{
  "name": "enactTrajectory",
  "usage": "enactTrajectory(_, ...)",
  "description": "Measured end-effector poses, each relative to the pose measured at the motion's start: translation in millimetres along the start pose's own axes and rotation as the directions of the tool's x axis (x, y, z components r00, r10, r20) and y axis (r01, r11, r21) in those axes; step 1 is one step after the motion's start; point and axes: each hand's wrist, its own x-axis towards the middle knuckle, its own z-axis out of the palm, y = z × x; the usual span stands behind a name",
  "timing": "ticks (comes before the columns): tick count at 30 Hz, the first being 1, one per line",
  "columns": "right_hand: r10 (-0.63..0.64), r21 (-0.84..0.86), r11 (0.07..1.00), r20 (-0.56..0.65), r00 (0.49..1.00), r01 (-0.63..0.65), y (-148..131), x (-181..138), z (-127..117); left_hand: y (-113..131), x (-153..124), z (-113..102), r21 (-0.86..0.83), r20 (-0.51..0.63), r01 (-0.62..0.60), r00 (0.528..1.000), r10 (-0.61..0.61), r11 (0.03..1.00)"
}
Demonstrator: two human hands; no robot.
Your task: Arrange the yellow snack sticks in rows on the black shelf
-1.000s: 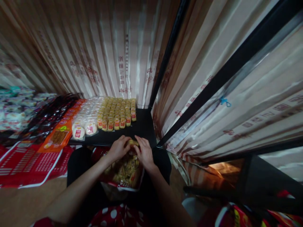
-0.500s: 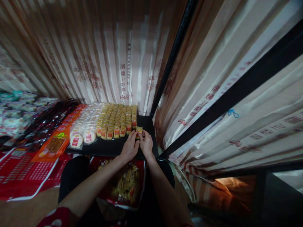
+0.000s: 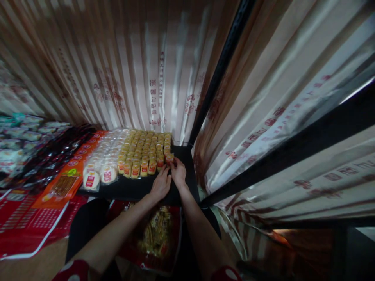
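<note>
My left hand [image 3: 161, 185] and my right hand [image 3: 178, 172] reach onto a black shelf [image 3: 137, 187]. Their fingertips pinch a small yellow snack packet with a red label [image 3: 169, 158] at the right end of the front row. That row belongs to a block of several identical yellow packets [image 3: 145, 150]. Round white wrapped cakes with red labels [image 3: 99, 171] lie left of the block. Below my forearms sits an open red bag [image 3: 156, 234] full of more yellow packets.
Pale shiny curtains with red print [image 3: 140, 78] hang behind and to the right, crossed by black frame bars [image 3: 219, 74]. Orange and dark packets [image 3: 64, 168] fill the shelf further left. A red printed sheet [image 3: 26, 222] lies at lower left.
Both hands lifted from the bag with a yellow packet, moved forward onto the shelf, and now hold it against the right end of the front row.
</note>
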Motion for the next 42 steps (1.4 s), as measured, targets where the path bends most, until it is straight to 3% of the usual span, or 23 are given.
enactTrajectory(18, 0.025, 0.054, 0.998, 0.075, 0.997, -0.030, 3, 0, 20, -14, 1, 3, -0.058, 0.052, -0.028, 0.998, 0.031, 0.998)
enactTrajectory(26, -0.055, 0.076, 0.996, 0.054, 0.997, 0.051, 11, -5, 24, -23, 1, 11, -0.080, 0.069, -0.010, 0.998, 0.016, 0.997)
enactTrajectory(32, -0.081, 0.071, 0.995, 0.130, 0.988, 0.072, 14, -4, 25, -26, 4, 14, -0.078, 0.076, -0.011, 0.997, 0.017, 0.997)
enactTrajectory(42, -0.036, 0.052, 0.998, 0.079, 0.996, 0.032, 6, -5, 24, -21, -16, 9, -0.027, -0.025, -0.019, 1.000, 0.018, 0.999)
